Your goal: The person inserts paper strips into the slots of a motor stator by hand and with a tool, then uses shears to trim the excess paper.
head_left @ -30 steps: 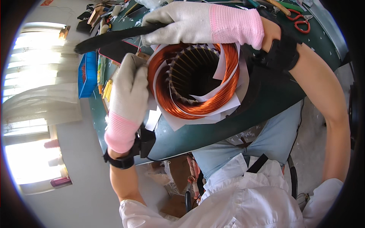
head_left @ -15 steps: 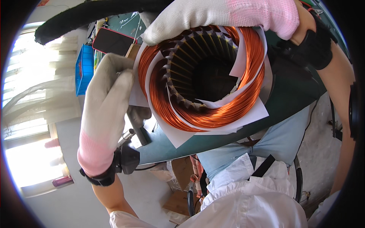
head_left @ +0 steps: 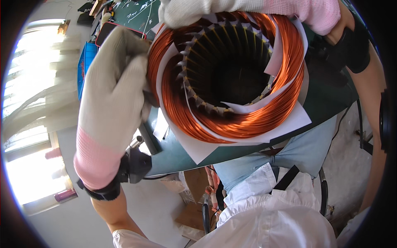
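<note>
A motor stator (head_left: 240, 128) stands on the table, its orange copper windings ringed around a dark slotted bore (head_left: 237, 78). White insulating paper (head_left: 285, 128) is tucked between the coils and sticks out at the near corners. My left hand (head_left: 113, 78), in a white and pink knit glove, is closed against the stator's left side; its fingertips are hidden behind the winding. Reaching across the far rim, my gloved right hand (head_left: 206, 11) presses its bent fingers on the coil's far left edge. Part of that hand is cut off by the picture's top.
The stator sits on a green table (head_left: 182, 160) whose curved edge runs close to my legs. Left of it lie a metal tube (head_left: 135, 142) and a dark bar (head_left: 149, 140). A phone (head_left: 104, 34) and a blue bin (head_left: 85, 66) stand farther left.
The stator looks larger and has shifted slightly right and up. My left hand has moved up and closed in against its side. My right hand has shifted up along the far rim.
</note>
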`<state>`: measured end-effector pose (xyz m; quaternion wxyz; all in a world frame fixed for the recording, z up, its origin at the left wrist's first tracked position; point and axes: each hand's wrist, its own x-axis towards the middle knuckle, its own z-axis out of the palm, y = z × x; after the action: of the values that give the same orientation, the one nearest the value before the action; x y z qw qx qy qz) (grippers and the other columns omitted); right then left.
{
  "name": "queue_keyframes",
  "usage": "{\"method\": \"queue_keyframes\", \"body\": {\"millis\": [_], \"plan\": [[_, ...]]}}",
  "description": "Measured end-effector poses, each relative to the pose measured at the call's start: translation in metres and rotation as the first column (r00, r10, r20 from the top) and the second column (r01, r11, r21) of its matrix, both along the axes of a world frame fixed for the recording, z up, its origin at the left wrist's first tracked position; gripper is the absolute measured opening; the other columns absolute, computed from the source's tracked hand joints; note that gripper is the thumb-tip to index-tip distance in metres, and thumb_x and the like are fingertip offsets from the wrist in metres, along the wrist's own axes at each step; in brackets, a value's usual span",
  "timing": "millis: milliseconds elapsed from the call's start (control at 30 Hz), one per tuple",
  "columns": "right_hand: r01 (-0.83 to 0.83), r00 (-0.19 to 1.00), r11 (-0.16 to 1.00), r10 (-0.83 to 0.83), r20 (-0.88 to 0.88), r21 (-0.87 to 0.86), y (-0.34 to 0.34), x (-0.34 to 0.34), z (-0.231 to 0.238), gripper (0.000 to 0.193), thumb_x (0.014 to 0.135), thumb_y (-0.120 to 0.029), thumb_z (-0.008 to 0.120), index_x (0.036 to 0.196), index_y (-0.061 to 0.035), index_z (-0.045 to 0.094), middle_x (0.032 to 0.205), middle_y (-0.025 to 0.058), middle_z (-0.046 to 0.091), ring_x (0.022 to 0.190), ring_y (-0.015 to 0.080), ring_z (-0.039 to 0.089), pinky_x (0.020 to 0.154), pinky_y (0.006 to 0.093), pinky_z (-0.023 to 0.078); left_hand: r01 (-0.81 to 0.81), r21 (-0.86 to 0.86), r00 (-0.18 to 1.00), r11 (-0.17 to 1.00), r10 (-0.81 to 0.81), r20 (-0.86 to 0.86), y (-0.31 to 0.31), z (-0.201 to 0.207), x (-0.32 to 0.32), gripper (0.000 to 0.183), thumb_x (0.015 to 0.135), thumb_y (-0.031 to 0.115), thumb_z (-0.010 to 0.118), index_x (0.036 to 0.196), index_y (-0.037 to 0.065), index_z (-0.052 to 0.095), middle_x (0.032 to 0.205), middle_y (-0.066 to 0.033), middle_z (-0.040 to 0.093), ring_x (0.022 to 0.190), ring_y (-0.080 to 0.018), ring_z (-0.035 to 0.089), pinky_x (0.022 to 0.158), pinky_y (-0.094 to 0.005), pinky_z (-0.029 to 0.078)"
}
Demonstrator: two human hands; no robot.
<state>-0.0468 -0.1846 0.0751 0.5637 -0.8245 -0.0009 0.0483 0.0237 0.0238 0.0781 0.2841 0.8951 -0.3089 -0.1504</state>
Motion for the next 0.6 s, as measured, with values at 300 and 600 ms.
{"method": "queue_keyframes", "body": {"millis": [300, 600], "plan": [[-0.016, 0.999, 0.997, 0.013, -0.043, -0.076, 0.009, 0.020, -0.012, 0.015, 0.082, -0.017, 0.064, 0.078, -0.0035, 0.059, 0.066, -0.0052, 0.053, 0.059, 0.0041, 0.048, 0.057, 0.0213, 0.038, -0.148, -0.096, 0.951, 0.984, 0.115, -0.289, 0.009, -0.013, -0.010, 0.015, 0.095, 0.016, 0.042, 0.105, 0.009, 0.052, 0.072, 0.0024, 0.053, 0.047, -0.0008, 0.044, 0.038, -0.0164, 0.030], [-0.084, 0.983, 0.981, 0.054, 0.176, 0.173, 0.003, 0.031, -0.045, 0.020, 0.085, -0.012, 0.064, 0.077, -0.0055, 0.047, 0.101, 0.0113, 0.063, 0.095, 0.0137, 0.059, 0.082, 0.0268, 0.046, -0.367, 0.010, 0.808, 0.930, 0.314, 0.499, 0.081, -0.152, -0.052, 0.047, 0.086, 0.014, 0.062, 0.131, 0.006, 0.053, 0.108, -0.0182, 0.054, 0.098, -0.0334, 0.057, 0.079, -0.0420, 0.050]]}}
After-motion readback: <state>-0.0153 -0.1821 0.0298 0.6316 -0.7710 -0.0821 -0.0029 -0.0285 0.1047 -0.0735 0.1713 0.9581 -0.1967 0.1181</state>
